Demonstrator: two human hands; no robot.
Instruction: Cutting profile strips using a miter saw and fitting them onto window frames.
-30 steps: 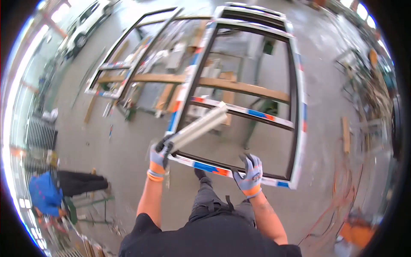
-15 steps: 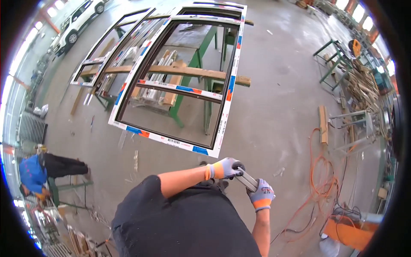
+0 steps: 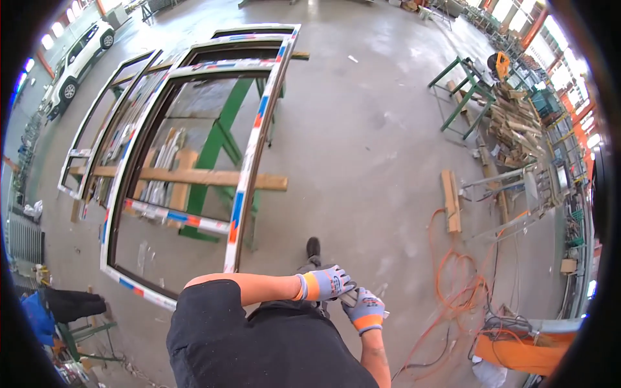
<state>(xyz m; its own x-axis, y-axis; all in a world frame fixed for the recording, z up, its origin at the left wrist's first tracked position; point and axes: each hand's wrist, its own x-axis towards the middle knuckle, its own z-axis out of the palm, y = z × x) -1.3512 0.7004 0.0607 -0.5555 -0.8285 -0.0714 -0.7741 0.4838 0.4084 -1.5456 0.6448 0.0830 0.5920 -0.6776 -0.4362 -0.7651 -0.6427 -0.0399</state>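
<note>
In front of my waist, my left hand (image 3: pixel 326 283) and my right hand (image 3: pixel 365 309) are close together, both in grey and orange work gloves. Their fingers close round a short light grey metal bar (image 3: pixel 350 297); the gloves hide most of it. Both forearms are bare below black sleeves. To the left of my hands lies a large window frame (image 3: pixel 236 220), dark inside and covered with white, blue and red protective film. It rests on wooden beams (image 3: pixel 268 182) over a green metal stand (image 3: pixel 208 152).
A second, narrower frame (image 3: pixel 84 153) lies farther left. Orange hoses (image 3: pixel 446 268) and dark cables coil on the floor at right, near a wooden block (image 3: pixel 451 202). Beyond stand a green trestle (image 3: pixel 462 94) and a wood pile (image 3: pixel 517 123). Someone in blue (image 3: pixel 37 318) is at lower left.
The frames have shifted left and nearer in view, and one of my feet shows ahead. My hands have come closer together, covering more of the bar.
</note>
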